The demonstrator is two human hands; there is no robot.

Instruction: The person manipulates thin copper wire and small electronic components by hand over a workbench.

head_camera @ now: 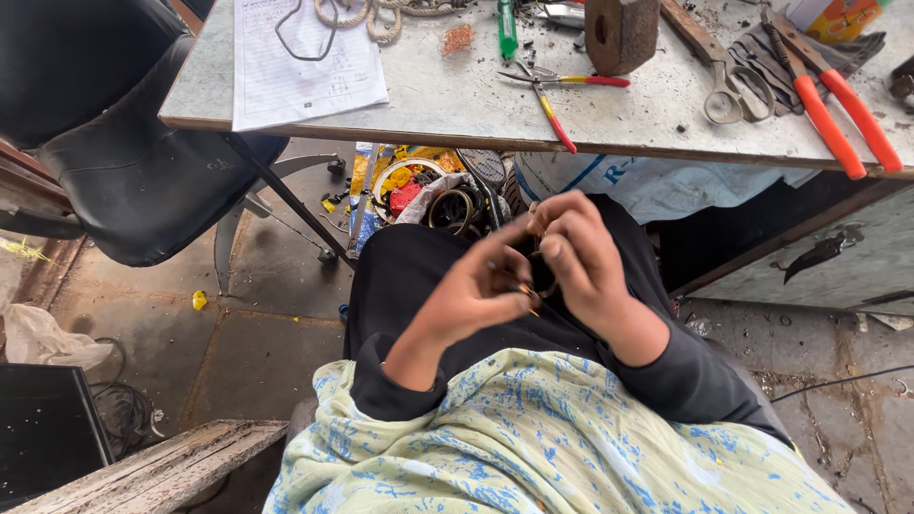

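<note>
A thin wire piece (529, 290) is pinched between left hand (473, 290) and right hand (583, 262) above the lap, below the bench (457, 95) edge; twisting seems underway, and steady fingertip grip is called for.

left hand (473, 290): raised over the lap, palm turned in, fingers (509, 249) curled and pinching
right hand (581, 259): right up against the left, fingers bent inward, fingertips meeting
forearms: dark sleeves, angled in from both sides

Grey tabletop (447, 100), scuffed & dirty. On it: paper sheet (305, 57) at left w/ wire loop (305, 33) on top, rope (381, 14), green marker (506, 29), small pliers (552, 95), rusty block (621, 33), scissors (735, 90), orange-handled cutters (838, 109) at right.
</note>
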